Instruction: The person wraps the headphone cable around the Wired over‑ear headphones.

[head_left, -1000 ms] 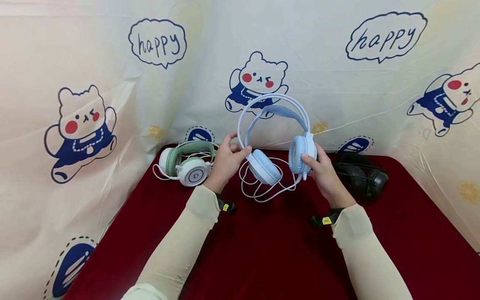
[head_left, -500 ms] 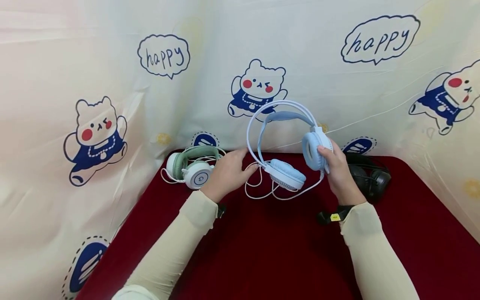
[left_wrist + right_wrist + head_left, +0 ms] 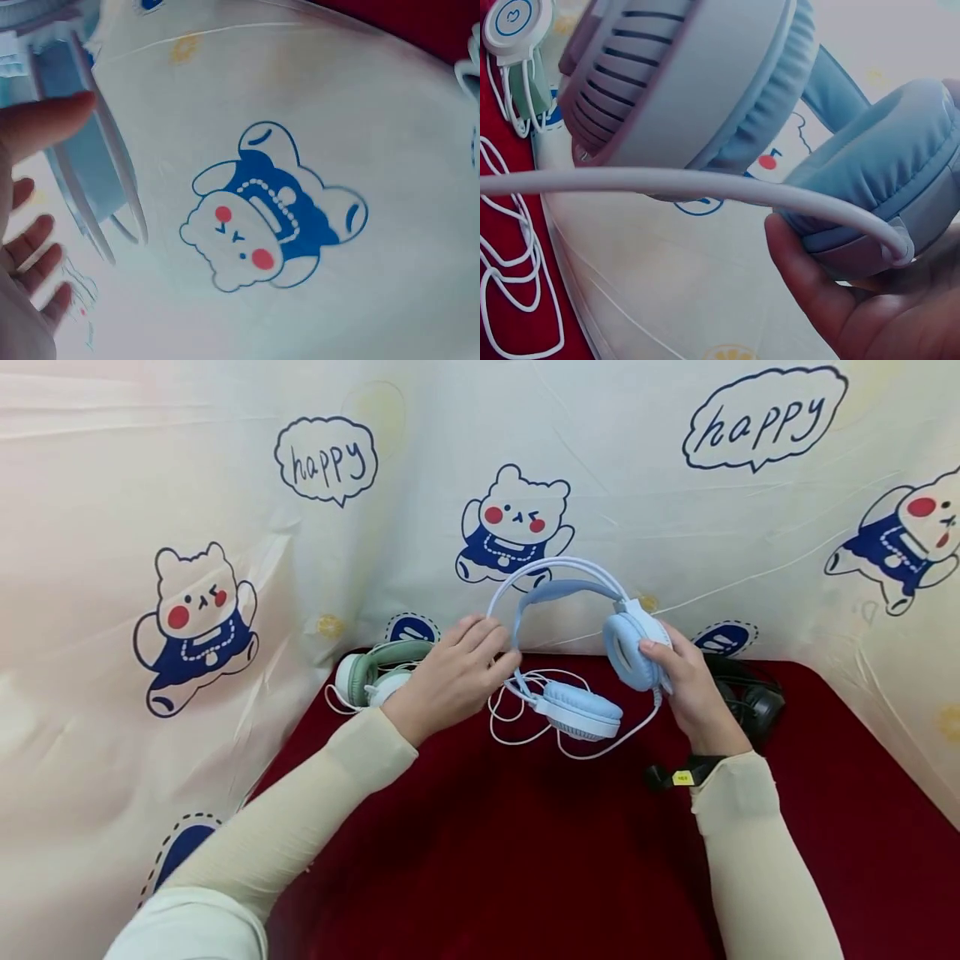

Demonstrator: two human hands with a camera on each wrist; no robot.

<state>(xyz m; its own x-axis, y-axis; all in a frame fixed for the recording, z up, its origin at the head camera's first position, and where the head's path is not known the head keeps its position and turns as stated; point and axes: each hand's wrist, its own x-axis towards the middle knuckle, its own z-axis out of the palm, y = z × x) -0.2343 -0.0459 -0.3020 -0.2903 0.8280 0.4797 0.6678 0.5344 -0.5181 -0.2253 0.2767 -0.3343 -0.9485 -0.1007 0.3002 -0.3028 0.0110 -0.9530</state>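
Light blue headphones with a white outer band are held up above the red cloth. My right hand grips their right ear cup, thumb on the near side and fingers behind. The other ear cup hangs lower and tilted. My left hand is beside the left side of the headband. In the left wrist view its fingers are spread and relaxed, with the thumb in front of the band; whether they touch, I cannot tell. A white cable runs from the gripped cup.
White and green headphones lie at the back left, partly behind my left hand. Black headphones lie at the back right, partly behind my right hand. Loops of white cable rest on the red cloth. A printed curtain encloses the back.
My left hand has let go of the headband's lower left end and moved up beside the band. The headphones have shifted right with my right hand, their left cup turning more level.
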